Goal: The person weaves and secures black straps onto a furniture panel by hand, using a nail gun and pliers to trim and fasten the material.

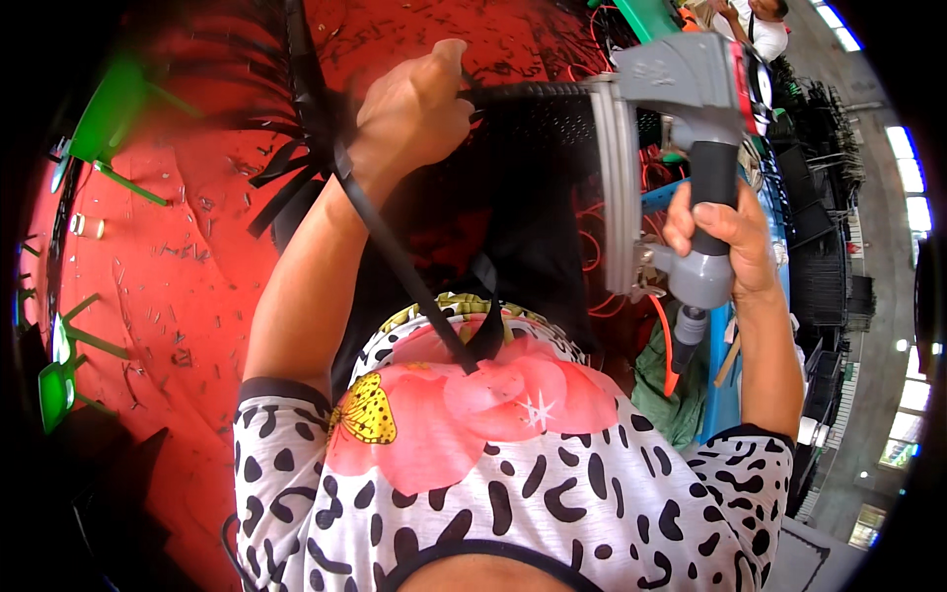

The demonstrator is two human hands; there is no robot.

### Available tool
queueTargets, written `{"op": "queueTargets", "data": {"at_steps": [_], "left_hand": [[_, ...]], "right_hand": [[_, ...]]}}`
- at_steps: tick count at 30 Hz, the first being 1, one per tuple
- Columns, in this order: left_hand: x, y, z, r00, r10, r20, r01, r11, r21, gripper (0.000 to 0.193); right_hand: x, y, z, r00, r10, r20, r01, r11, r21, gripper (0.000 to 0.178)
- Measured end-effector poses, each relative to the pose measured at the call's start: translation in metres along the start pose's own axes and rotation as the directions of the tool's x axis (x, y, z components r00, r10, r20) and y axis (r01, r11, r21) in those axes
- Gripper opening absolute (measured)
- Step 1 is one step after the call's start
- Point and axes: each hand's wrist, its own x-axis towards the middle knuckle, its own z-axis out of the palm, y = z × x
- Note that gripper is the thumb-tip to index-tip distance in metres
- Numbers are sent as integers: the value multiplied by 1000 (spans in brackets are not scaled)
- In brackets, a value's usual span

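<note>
My right hand (732,235) is wrapped round the black grip of a grey air nail gun (681,79), held upright at the right. Its long silver magazine (619,187) faces my middle, and its nose end meets a dark ribbed bar (538,91). My left hand (414,111) is closed at the other end of that bar; what its fingers hold is hidden. A flat black strip (390,237) runs past my left wrist down to my shirt. Several loose black strips (281,163) fan out left of that wrist, partly blurred.
Red floor covering (187,266) with scattered dark scraps lies to the left, with green stands (109,109) on it. An orange air hose (666,345) hangs below the nail gun. Dark stacked frames (814,178) stand at the right. Another person (760,28) is at the far right.
</note>
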Motion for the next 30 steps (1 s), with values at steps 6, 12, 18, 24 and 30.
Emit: {"op": "queueTargets", "data": {"at_steps": [6, 12, 18, 24, 30], "left_hand": [[5, -9, -1, 995, -48, 91, 53, 997, -57, 51], [5, -6, -15, 973, -176, 147, 200, 965, -171, 45], [2, -12, -37, 968, -211, 138, 232, 959, -163, 50], [3, -23, -50, 948, -272, 166, 315, 882, -352, 57], [9, -18, -77, 938, -294, 185, 343, 873, -347, 57]], "right_hand": [[-14, 35, -82, 924, -120, -364, 124, 992, -12, 28], [5, 98, -196, 672, -125, -730, -331, 831, -448, 61], [11, 122, -249, 503, 12, -864, -805, 370, -463, 78], [19, 158, -285, 409, -70, -910, -845, 348, -407, 65], [-54, 151, -320, 524, -565, -638, -612, 271, -743, 36]]}}
